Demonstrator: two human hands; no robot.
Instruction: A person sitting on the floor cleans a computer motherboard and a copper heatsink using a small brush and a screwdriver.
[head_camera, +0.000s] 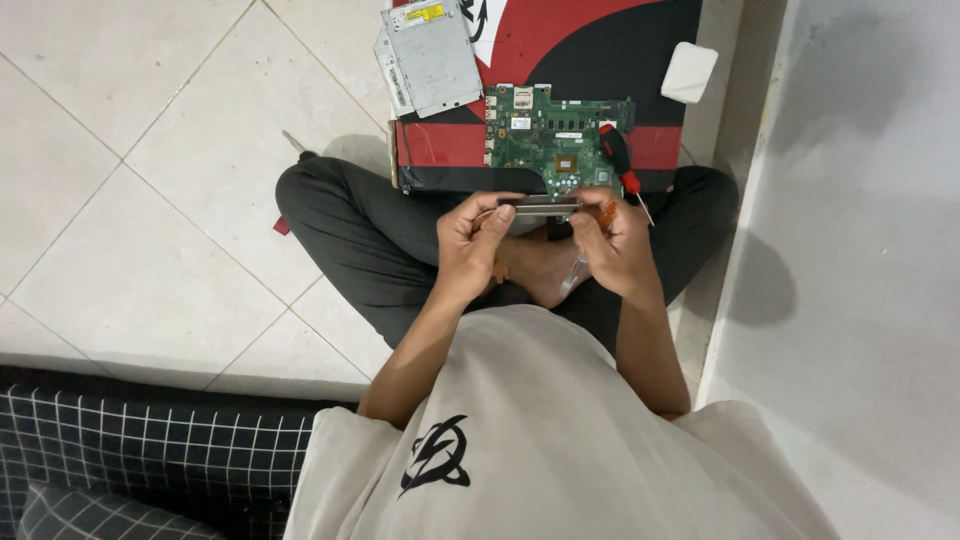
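Note:
I sit cross-legged on a tiled floor. My left hand (472, 243) and my right hand (612, 240) together hold a slim metal part (545, 205) level over my lap, one hand at each end. Just beyond my hands lies a green circuit board (548, 135) on a red and black mat (570, 60). A red and black screwdriver (620, 160) rests on the board's right side, close to my right hand.
A silver optical drive (428, 55) lies at the mat's far left corner. A small white pad (689, 72) sits at the mat's right edge. A grey wall (860, 250) runs along my right. A black checked cushion (150, 450) is at lower left.

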